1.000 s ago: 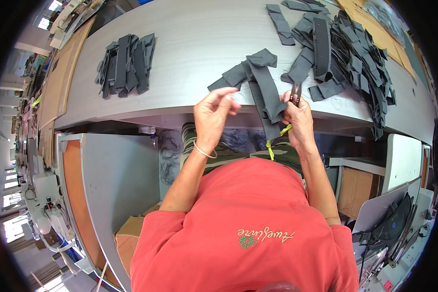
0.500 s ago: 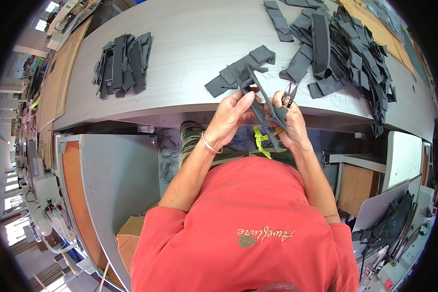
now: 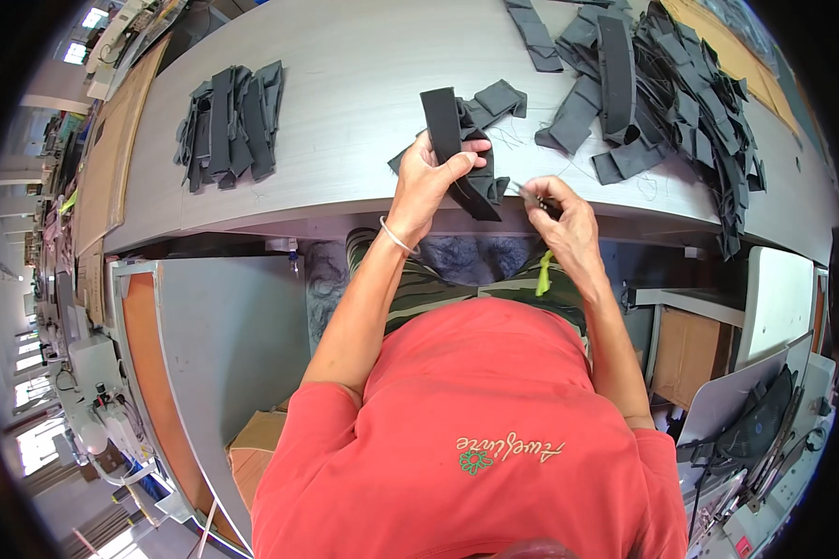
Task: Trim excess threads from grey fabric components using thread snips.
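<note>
My left hand [image 3: 419,191] is closed around a dark fabric strip [image 3: 443,121], thumb across its face, just above the table's front edge. The strip stands tilted, and part of the folded cloth hangs below my fingers. My right hand [image 3: 570,228] grips small dark scissors [image 3: 550,208], their tips pointing left toward the strip's lower end but apart from it. A yellow-green cloth tie [image 3: 543,275] dangles below that hand. Behind the held strip, another dark fabric piece [image 3: 499,101] lies on the table, partly covered by my left hand and the strip.
A neat stack of dark strips [image 3: 233,126] lies at the left of the pale table [image 3: 345,112]. A large loose heap of strips [image 3: 690,102] covers the right side, some hanging over the front edge. Thread scraps lie nearby. A grey cabinet [image 3: 233,326] stands below left.
My left hand has raised and turned the strip, so its flat face shows. My right hand has let go of the cloth and drawn right and slightly down, keeping the scissors.
</note>
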The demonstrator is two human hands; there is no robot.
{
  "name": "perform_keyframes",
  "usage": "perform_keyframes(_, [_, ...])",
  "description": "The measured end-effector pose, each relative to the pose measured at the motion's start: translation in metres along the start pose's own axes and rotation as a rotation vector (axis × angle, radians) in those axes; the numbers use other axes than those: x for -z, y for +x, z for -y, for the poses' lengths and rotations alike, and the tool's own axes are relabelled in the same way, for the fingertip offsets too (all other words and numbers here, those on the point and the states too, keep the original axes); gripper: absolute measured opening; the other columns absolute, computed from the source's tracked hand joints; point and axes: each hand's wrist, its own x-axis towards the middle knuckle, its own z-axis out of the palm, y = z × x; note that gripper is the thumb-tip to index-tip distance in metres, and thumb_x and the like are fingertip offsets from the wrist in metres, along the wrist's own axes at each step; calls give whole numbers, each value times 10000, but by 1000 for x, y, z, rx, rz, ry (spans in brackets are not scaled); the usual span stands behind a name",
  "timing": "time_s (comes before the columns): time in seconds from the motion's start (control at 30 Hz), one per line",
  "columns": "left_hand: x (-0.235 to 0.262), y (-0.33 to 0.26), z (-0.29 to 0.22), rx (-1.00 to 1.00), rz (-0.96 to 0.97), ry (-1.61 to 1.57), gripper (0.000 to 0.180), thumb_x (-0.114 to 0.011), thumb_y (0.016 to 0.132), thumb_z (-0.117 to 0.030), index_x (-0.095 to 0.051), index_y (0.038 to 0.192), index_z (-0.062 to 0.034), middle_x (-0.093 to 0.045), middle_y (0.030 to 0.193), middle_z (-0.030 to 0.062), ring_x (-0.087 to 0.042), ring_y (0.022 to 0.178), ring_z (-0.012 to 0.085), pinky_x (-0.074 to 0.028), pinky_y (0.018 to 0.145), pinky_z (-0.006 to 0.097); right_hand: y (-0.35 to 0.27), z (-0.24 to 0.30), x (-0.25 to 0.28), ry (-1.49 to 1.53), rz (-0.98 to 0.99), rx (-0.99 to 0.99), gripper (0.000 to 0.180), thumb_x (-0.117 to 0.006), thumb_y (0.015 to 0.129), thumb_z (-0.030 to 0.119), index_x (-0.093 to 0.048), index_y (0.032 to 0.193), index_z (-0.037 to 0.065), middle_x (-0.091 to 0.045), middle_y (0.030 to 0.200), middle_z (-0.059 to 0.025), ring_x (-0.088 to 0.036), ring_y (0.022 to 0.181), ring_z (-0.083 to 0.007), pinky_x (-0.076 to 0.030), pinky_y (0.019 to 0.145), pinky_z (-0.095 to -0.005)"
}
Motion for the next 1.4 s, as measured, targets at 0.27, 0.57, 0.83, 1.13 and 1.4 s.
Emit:
perform_keyframes(0.27, [2,4,13,44,26,34,394,-632,843,-44,-469,1194,31,-624,1126,172,-617,949,151,-495,867,288,12,10,2,-468,-192,305,222,-662,812,183,-684,1031,155,-644,838,-44,-590,749,-245,-460,702,-356])
perform_keyframes(0.57, [-2,2,10,69,19,64,389,-618,840,-32,-462,1189,39,-609,1148,174,-602,994,158,-489,878,286,21,8,-11,-788,-202,478,135,-673,787,181,-690,921,166,-611,744,-7,-569,690,-208,-413,635,-344])
perform_keyframes(0.83, [-4,4,11,74,-2,159,402,-605,851,-52,-460,1217,31,-611,1147,186,-615,1025,210,-473,937,321,22,8,-15,-848,-237,521,116,-671,788,188,-683,902,175,-599,744,3,-561,689,-199,-392,617,-343])
perform_keyframes(1.13, [-2,0,11,29,-25,35,404,-589,839,-28,-426,1198,59,-598,1118,180,-606,1004,204,-489,898,308,21,4,-15,-602,-216,355,92,-655,810,161,-695,889,134,-627,751,-23,-589,723,-225,-436,663,-348])
perform_keyframes(1.4, [12,0,5,70,-13,64,414,-600,795,-26,-490,1185,59,-617,1079,136,-591,964,153,-470,884,280,19,21,-11,-470,-151,296,110,-646,815,129,-697,913,130,-587,837,-58,-595,770,-262,-459,686,-379])
